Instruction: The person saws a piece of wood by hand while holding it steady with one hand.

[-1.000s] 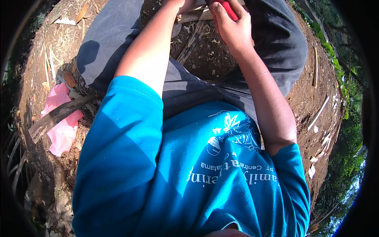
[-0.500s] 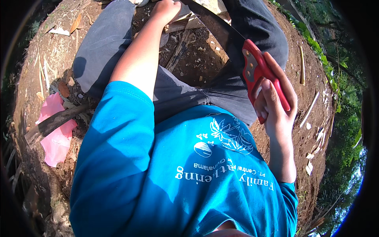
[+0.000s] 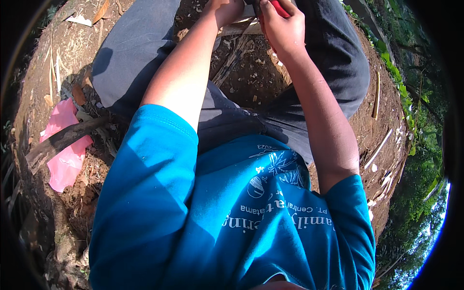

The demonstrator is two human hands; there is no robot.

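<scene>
At the top edge, my right hand (image 3: 286, 30) is wrapped round the red handle of a hand saw (image 3: 280, 7). Only part of that handle and a bit of the dark blade show; the rest is cut off by the frame. Just left of it is my left hand (image 3: 226, 10), its fingers curled and partly out of view; what they grip, if anything, is hidden. A pale piece of wood (image 3: 252, 27) lies below the two hands, between my legs.
My bent legs in dark trousers (image 3: 137, 58) frame a patch of soil with wood chips. Leftward, a dark branch (image 3: 67, 140) lies across a pink plastic sheet (image 3: 65, 166). Wood strips (image 3: 378, 147) are scattered on the right, with green plants (image 3: 425, 121) beyond.
My right hand has pushed the saw forward and left, away from my body, bringing it close to my left hand. Most of the blade has left view. The view has shifted slightly.
</scene>
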